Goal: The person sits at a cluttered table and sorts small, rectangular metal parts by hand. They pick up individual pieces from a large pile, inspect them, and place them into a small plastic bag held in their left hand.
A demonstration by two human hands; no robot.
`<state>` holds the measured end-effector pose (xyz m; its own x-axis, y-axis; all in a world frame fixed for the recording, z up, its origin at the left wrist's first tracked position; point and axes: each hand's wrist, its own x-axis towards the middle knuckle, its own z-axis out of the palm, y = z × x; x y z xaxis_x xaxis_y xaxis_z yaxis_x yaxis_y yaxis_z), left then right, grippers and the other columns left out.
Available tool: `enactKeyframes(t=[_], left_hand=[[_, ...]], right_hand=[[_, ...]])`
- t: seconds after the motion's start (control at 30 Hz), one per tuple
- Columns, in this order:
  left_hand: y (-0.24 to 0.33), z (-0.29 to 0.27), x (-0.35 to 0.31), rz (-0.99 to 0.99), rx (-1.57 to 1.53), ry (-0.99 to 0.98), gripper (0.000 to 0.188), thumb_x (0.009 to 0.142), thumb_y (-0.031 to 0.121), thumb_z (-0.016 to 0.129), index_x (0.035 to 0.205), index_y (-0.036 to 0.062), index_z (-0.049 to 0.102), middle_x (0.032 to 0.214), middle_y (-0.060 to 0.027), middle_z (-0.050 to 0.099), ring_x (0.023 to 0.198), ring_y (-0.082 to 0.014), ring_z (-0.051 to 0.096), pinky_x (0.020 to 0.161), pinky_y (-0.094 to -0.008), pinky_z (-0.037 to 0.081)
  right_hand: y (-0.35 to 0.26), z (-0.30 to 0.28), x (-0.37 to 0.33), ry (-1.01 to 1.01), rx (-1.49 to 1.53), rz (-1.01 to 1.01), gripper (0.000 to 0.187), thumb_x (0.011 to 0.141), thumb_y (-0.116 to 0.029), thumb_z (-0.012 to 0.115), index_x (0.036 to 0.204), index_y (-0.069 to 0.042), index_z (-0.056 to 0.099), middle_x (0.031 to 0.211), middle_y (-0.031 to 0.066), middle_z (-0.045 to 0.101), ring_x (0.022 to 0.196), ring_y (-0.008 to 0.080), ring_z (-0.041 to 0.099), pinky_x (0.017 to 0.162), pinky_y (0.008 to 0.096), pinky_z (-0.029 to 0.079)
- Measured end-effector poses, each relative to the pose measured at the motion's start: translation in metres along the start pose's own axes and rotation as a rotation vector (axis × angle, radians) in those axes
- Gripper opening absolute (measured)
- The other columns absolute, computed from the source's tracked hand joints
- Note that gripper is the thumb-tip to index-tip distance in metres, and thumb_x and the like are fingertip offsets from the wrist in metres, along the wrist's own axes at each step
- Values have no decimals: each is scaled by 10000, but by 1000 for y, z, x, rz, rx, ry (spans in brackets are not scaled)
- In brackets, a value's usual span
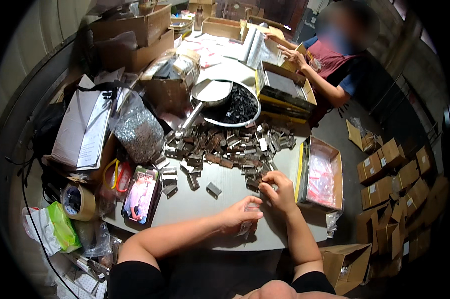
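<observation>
My left hand [237,215] is closed around a small clear zip bag [245,229] with a red line along its mouth, held low over the near part of the table [225,202]. To its right, my right hand [280,192] reaches the near edge of a heap of small bent metal brackets [230,144]. Its fingers are pinched together beside the brackets; what lies between the fingertips is hidden. One loose bracket [214,190] lies apart from the heap, left of my hands.
An open box of red-marked zip bags [320,172] stands right. Behind the heap are a basin of black parts [241,107] and a metal scoop [211,93]. A phone [141,194] and tape roll [79,202] sit left. Another person [329,70] works at far right; cartons [377,194] cover the floor.
</observation>
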<state>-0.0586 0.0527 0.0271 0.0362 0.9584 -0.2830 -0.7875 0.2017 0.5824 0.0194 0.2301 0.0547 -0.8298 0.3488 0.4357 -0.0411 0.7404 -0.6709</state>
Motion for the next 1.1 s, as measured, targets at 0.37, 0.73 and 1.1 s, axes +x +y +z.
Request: enactKeyframes(t=[0.37,0.73,1.1], left_hand=[[26,-2,-10,86,505,116,556,845,285,749,1248,118,404,820,18,570,596,-52,508,476,-203,381],[4,-19,-4,230,862,174,566,868,210,730,1292,64,385,1100,-55,541,1035,-116,523,851,-272,460],[8,-13,2,207,607,-38,567,863,255,718,1285,50,399,1123,-72,537,1060,-144,509,896,-294,437]], right_hand=[[-34,-20,-10,-461,195,-44,161,761,-17,732,901,-35,653,975,91,635,828,227,636,715,309,520],[-27,-21,-12,-537,347,46,131,874,-124,620,938,-13,649,914,117,624,883,260,611,785,346,494],[-50,-25,-12,-556,429,180,161,829,-31,622,984,4,648,997,150,629,913,250,636,833,344,508]])
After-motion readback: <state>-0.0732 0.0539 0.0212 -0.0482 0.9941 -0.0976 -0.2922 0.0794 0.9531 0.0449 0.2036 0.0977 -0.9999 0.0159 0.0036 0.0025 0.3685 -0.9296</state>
